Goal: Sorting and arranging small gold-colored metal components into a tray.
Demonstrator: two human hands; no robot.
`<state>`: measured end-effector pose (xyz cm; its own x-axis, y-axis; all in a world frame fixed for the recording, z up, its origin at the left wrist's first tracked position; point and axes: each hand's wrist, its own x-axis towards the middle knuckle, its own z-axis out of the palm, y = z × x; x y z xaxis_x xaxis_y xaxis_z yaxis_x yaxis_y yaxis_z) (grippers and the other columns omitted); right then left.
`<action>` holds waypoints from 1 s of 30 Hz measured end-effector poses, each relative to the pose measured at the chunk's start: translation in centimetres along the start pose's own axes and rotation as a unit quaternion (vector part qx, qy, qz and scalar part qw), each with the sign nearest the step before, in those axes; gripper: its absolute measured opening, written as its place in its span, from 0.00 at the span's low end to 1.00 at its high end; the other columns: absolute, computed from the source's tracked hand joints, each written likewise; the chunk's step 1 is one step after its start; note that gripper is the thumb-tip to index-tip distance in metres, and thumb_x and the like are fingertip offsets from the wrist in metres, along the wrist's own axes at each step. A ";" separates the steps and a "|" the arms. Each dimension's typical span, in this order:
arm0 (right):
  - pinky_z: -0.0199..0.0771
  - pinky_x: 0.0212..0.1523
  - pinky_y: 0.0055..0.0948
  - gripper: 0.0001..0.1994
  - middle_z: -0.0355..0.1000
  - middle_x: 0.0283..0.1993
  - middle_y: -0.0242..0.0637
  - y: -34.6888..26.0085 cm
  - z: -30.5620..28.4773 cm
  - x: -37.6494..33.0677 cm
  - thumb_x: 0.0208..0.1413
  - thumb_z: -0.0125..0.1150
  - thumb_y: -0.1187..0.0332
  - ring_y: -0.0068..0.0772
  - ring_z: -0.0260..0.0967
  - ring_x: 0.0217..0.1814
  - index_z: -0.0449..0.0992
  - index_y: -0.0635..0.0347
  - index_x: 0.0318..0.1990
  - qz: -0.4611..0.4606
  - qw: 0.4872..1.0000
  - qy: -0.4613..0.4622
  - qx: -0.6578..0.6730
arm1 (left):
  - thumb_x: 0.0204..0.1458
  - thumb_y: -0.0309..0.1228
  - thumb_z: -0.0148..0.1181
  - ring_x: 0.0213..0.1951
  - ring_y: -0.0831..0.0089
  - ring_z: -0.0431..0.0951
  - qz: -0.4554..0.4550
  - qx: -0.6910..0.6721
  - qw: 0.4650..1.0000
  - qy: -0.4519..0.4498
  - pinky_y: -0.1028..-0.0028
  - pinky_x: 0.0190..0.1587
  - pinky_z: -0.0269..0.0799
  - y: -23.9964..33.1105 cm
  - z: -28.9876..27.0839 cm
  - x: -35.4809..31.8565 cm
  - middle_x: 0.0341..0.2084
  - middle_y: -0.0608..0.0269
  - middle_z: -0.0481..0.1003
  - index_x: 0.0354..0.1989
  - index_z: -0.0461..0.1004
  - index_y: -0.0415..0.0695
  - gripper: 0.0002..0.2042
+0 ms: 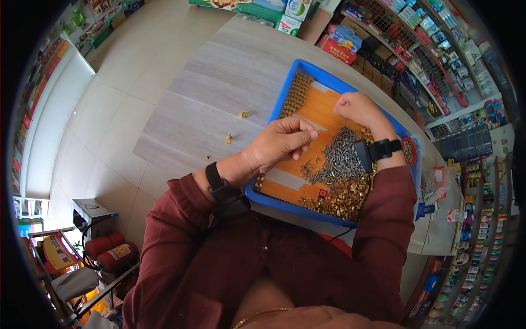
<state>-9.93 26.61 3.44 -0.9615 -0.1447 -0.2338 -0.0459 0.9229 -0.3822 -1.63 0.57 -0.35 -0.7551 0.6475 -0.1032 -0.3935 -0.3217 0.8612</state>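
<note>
A blue tray [296,210] lies on the table, with an orange wooden board [318,112] inside it. My left hand [285,141] is over the tray's left part, its thumb and fingers pinched together; anything between them is too small to make out. Farther right, my right hand [357,107] hovers above the board with curled fingertips, and what they may hold is hidden. Between and below the hands is a heap of silver screws [341,156]. Small gold-coloured metal parts [342,198] are piled at the near right. Gold parts in tight rows [298,92] line the far left corner.
On the grey table [192,104], left of the tray, lie two small gold pieces, one the farther piece [244,114], one the nearer piece [229,139]. A round red-rimmed container [409,150] stands at the tray's right edge. Stocked shelves [416,49] rise beyond the table.
</note>
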 end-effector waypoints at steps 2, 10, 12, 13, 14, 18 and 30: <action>0.71 0.34 0.33 0.11 0.75 0.28 0.40 0.3 0.4 -1.5 0.44 0.64 0.60 0.35 0.74 0.32 0.78 0.58 0.30 0.017 0.998 -0.031 -0.059 | 0.58 0.31 0.52 0.20 0.84 0.66 -0.003 0.000 1.000 0.003 0.85 0.24 0.63 0.0 0.0 0.1 0.23 0.69 0.70 0.40 0.71 0.43 0.07; 0.71 0.35 0.33 0.15 0.76 0.30 0.42 -1.2 2.2 -4.1 0.43 0.65 0.57 0.39 0.74 0.33 0.78 0.59 0.31 0.032 0.992 -0.035 -0.115 | 0.60 0.31 0.47 0.21 0.84 0.66 0.011 0.001 1.000 0.011 0.86 0.25 0.63 -0.1 0.1 0.0 0.24 0.68 0.69 0.42 0.71 0.42 0.09; 0.71 0.35 0.33 0.15 0.75 0.29 0.43 -1.5 2.3 -4.1 0.43 0.65 0.57 0.40 0.74 0.33 0.78 0.61 0.31 0.031 0.991 -0.035 -0.122 | 0.60 0.30 0.48 0.22 0.84 0.66 -0.005 -0.007 1.000 0.020 0.86 0.25 0.63 0.2 0.3 -0.1 0.24 0.68 0.69 0.42 0.71 0.42 0.08; 0.71 0.35 0.34 0.15 0.75 0.29 0.43 -1.5 2.4 -4.1 0.43 0.65 0.57 0.40 0.74 0.33 0.78 0.61 0.31 0.034 0.991 -0.035 -0.125 | 0.59 0.29 0.48 0.22 0.84 0.66 0.004 -0.002 1.000 0.015 0.86 0.24 0.62 -0.1 0.2 0.0 0.24 0.68 0.69 0.42 0.70 0.42 0.07; 0.71 0.35 0.34 0.15 0.75 0.29 0.43 -1.6 2.4 -4.0 0.43 0.65 0.57 0.41 0.74 0.33 0.78 0.61 0.31 0.036 0.990 -0.036 -0.130 | 0.59 0.29 0.49 0.22 0.84 0.66 0.014 0.000 1.000 0.009 0.86 0.23 0.61 -0.4 0.1 0.2 0.25 0.68 0.69 0.42 0.70 0.42 0.07; 0.72 0.37 0.35 0.15 0.76 0.31 0.42 -1.2 2.0 -4.7 0.42 0.64 0.55 0.41 0.74 0.36 0.79 0.57 0.32 0.039 0.990 -0.036 -0.134 | 0.57 0.27 0.52 0.22 0.85 0.67 0.017 -0.008 1.000 0.011 0.87 0.20 0.58 -0.2 0.3 0.1 0.25 0.67 0.69 0.42 0.68 0.43 0.06; 0.71 0.36 0.33 0.13 0.76 0.30 0.43 -2.1 3.2 -4.7 0.41 0.64 0.60 0.39 0.75 0.34 0.78 0.61 0.30 0.044 0.997 -0.033 -0.055 | 0.56 0.26 0.54 0.21 0.86 0.68 0.007 -0.001 1.000 0.022 0.88 0.18 0.56 -0.3 0.2 0.3 0.28 0.66 0.73 0.43 0.66 0.45 0.08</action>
<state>-4.44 24.22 2.54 -0.9430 -0.0808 -0.3229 0.0054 0.9662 -0.2576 -1.68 0.99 -0.56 -0.7823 0.6125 -0.1136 -0.3848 -0.3317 0.8614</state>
